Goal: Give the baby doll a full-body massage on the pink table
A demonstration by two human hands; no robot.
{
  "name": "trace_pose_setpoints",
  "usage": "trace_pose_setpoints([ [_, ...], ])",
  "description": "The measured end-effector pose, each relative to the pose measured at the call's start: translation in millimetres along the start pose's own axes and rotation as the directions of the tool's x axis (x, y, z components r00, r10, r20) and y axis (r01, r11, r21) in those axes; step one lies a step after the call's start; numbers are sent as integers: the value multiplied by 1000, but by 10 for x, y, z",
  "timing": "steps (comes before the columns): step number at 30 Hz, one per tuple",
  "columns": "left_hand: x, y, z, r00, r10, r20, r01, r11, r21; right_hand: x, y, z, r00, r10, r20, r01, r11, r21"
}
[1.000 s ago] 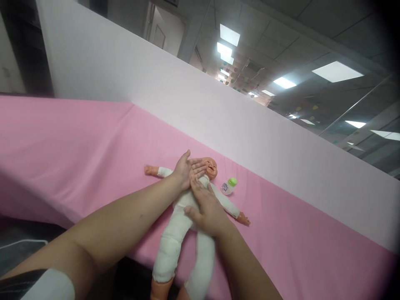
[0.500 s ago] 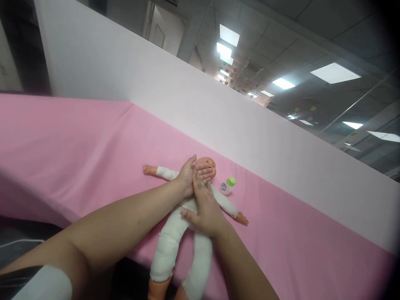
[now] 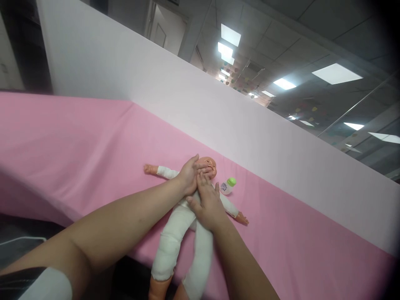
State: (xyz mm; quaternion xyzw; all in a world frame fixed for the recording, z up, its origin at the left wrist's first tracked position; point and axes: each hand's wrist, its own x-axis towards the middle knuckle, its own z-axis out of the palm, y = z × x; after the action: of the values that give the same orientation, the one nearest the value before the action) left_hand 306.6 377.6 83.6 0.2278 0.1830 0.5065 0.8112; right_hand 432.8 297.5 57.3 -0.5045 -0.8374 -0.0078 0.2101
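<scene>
A baby doll with a white cloth body and orange-toned plastic head, hands and legs lies on its back on the pink sheet. Over its upper chest, by the chin, my left hand is held palm up with the fingers stretched out. My right hand has its fingertips on the left palm, fingers extended and thumb apart, above the doll's chest. Both hands hide the doll's neck and part of its face. Beside the doll's head lies a small clear bottle with a green cap and printed label.
Pink sheet covers the surface under the doll. A white low wall runs along the far side, with glass, ceiling lights and a door beyond. A dark gap shows below the near edge.
My right hand has slid back from the left fingers toward its palm and wrist, and its fingers have turned and spread a little. The left hand, doll and bottle stay in place.
</scene>
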Motion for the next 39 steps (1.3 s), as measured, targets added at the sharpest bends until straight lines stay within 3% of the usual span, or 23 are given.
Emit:
trace_pose_setpoints([
  [7, 88, 199, -158, 997, 61, -45, -63, 997, -38, -27, -74, -96, 983, -157, 91, 155, 987, 34],
  [13, 49, 177, -130, 999, 31, -12, -32, 997, -69, -29, -159, -148, 965, -241, 100, 237, 970, 44],
  [18, -18, 37, -27, 997, -51, 57, 53, 998, -33, -29, -125, -101, 976, -211, 60, 210, 978, 16],
  [27, -56, -157, 51, 988, -105, 110, 109, 994, -30, 3, -77, -44, 999, -26, -20, 25, 999, -35],
  [32, -43, -52, 26, 997, -42, 67, 41, 999, 19, 6, -29, -3, 1000, 6, -22, -7, 999, -51],
  [39, 68, 183, -154, 999, 47, -16, -47, 999, -19, -9, -46, -78, 988, -112, 111, 109, 994, 27],
])
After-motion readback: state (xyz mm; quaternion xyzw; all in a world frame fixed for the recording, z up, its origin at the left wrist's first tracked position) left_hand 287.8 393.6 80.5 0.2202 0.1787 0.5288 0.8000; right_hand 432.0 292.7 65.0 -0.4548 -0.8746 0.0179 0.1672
